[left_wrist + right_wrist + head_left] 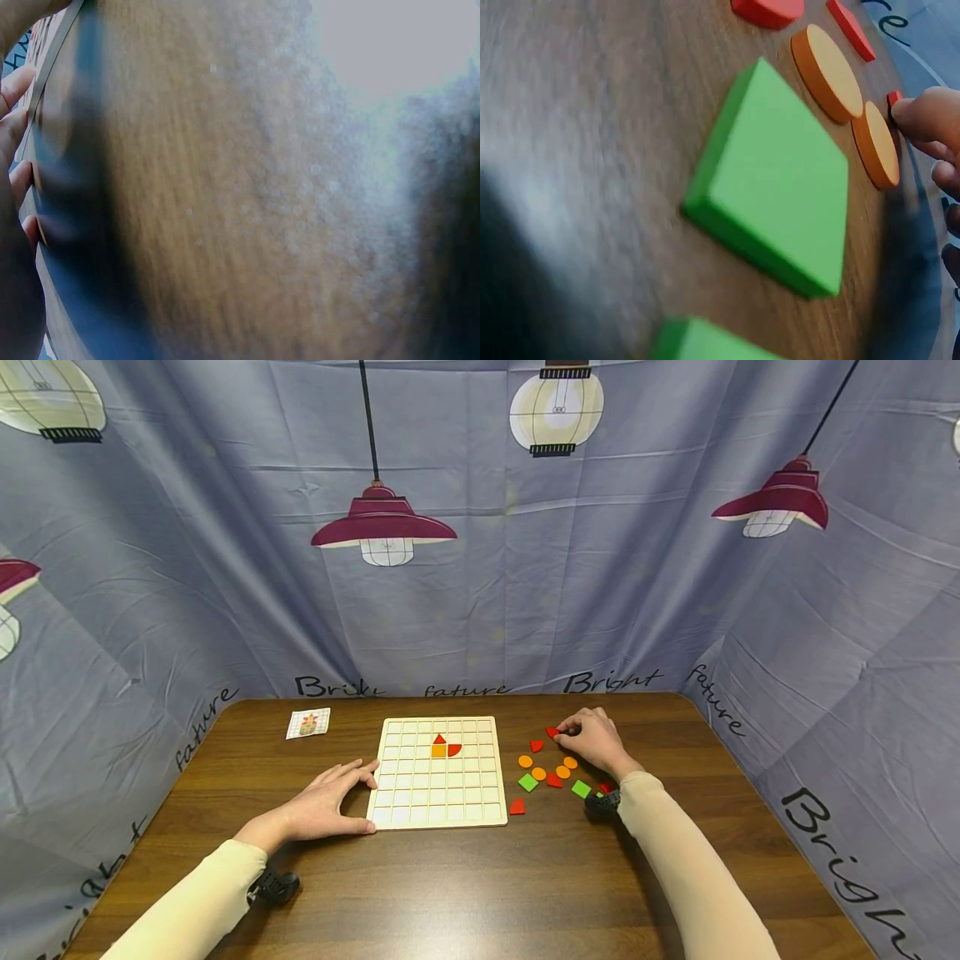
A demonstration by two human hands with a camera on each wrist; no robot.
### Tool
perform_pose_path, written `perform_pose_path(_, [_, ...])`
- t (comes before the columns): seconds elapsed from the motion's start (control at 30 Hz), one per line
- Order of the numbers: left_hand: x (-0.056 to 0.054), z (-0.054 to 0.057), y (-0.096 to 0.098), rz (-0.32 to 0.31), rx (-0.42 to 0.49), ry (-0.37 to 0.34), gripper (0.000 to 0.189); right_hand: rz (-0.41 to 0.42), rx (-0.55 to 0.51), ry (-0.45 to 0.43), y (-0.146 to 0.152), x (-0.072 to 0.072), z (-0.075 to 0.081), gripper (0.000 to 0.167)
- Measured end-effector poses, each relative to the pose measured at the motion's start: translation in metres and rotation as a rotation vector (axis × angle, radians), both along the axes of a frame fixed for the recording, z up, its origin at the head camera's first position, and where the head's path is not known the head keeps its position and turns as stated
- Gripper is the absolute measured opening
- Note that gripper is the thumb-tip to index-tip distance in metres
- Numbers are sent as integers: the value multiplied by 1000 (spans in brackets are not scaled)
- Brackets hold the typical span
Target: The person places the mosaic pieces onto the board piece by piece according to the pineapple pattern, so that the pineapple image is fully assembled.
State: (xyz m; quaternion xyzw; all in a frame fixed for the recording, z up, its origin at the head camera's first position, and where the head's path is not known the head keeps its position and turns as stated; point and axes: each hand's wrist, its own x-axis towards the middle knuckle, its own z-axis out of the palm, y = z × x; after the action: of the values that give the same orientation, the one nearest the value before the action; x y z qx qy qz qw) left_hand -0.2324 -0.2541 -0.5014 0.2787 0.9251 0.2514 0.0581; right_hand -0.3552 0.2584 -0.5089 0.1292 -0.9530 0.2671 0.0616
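Note:
A pale wooden grid board (442, 793) lies on the table. On its cells sit a red triangle (439, 739), an orange square (438, 751) beneath it, and a red quarter circle (453, 749) beside the square. My left hand (322, 802) rests at the board's left side, thumb at the near corner and fingertips along the edge. To the right of the board, my right hand (596, 739) pinches a small red piece (552, 732) between thumb and fingers; the fingers hide part of its outline. In the right wrist view the thumb covers most of that red piece (894, 98).
Several loose orange discs (525, 762), green squares (528, 782) and red pieces (517, 807) lie between the board and my right forearm. A small card with a coloured grid picture (307, 723) lies at the back left. A patterned curtain (465, 610) stands behind the table (450, 893).

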Motion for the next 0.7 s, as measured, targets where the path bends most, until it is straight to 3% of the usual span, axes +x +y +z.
perform_pose_path(0.23, [0,0,-1,2,2,-3,59,22,-41,15,-24,0,5,22])
perform_pose_path(0.7, [-1,1,-1,2,5,-3,58,197,-62,-2,-124,13,20,17])
